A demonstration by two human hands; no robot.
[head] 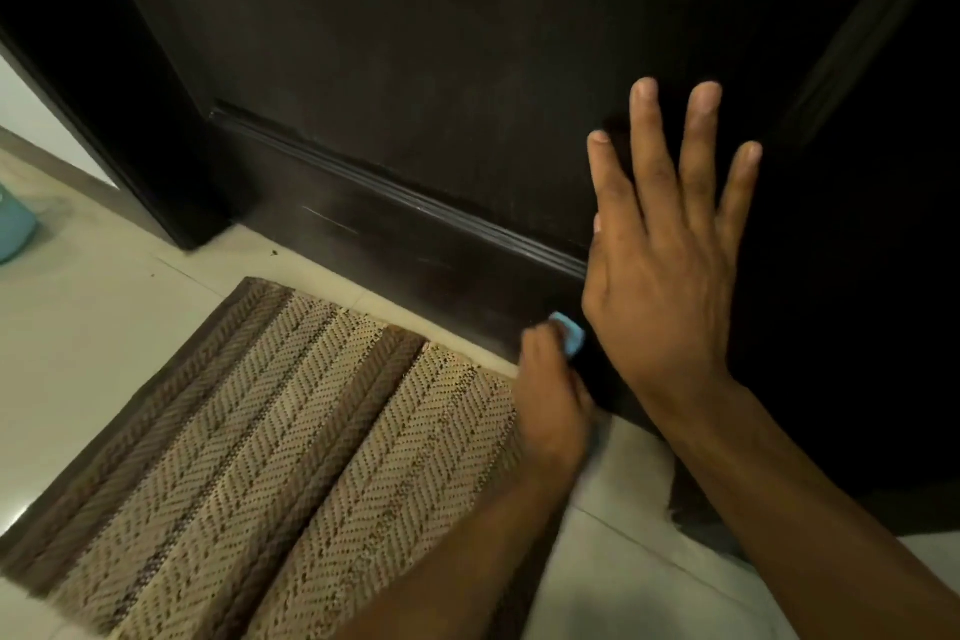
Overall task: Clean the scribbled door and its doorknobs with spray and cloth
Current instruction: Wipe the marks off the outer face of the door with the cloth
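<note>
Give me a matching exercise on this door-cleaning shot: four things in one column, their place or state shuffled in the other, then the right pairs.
Things:
1. left hand
2. right hand
3. woven mat
4. blue cloth

Places or states:
A. lies on the floor tiles before the door
B. fingers spread flat against the dark door
C. held low at the door's bottom rail
D. curled round the cloth

Pairs: 1-D, 2-B, 3-A, 4-C
</note>
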